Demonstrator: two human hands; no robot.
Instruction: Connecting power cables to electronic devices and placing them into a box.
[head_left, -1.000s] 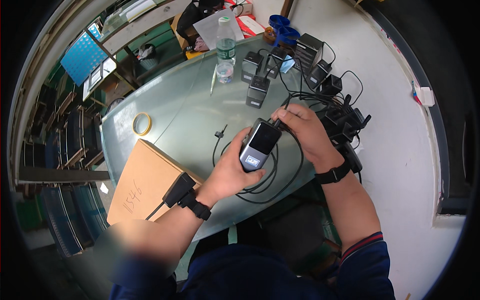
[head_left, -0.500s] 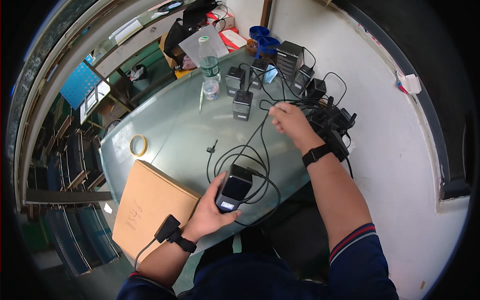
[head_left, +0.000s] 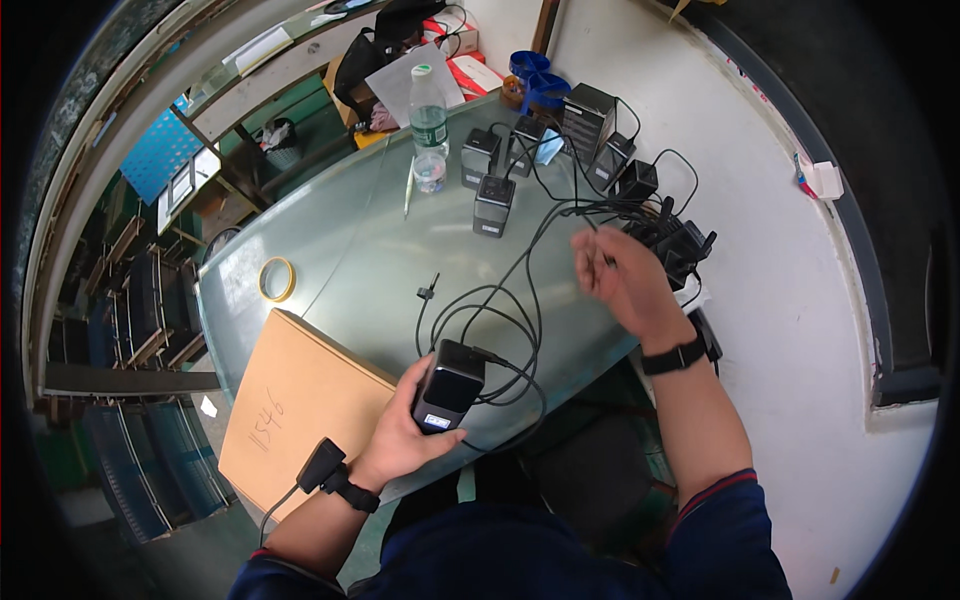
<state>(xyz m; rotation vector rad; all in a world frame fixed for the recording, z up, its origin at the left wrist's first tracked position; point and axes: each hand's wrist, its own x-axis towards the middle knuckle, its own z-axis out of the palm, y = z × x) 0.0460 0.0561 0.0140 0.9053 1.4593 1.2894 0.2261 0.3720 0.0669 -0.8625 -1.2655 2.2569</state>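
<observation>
My left hand [head_left: 400,432] grips a black box-shaped device [head_left: 452,388] with a glossy dark panel and a small white label. A cable is plugged into its far right side. Black cable [head_left: 487,297] lies in loose loops on the glass tabletop [head_left: 345,262] beyond the device. To the right, my right hand [head_left: 632,283] is raised with its fingers curled round a thin black cable [head_left: 590,219]; a small dark bit shows between the fingers. Just past that hand sits a tangle of black adapters and cables [head_left: 683,240].
Several similar black devices [head_left: 494,206] stand at the far side, near a water bottle [head_left: 428,112] and a pen [head_left: 409,187]. A yellow tape roll [head_left: 277,279] and a cardboard box [head_left: 300,400] are at the left. A white wall [head_left: 765,330] borders the right.
My right hand has moved right and nearer to me, turning with its fingers curled. My left hand has shifted slightly left with the device still in it.
</observation>
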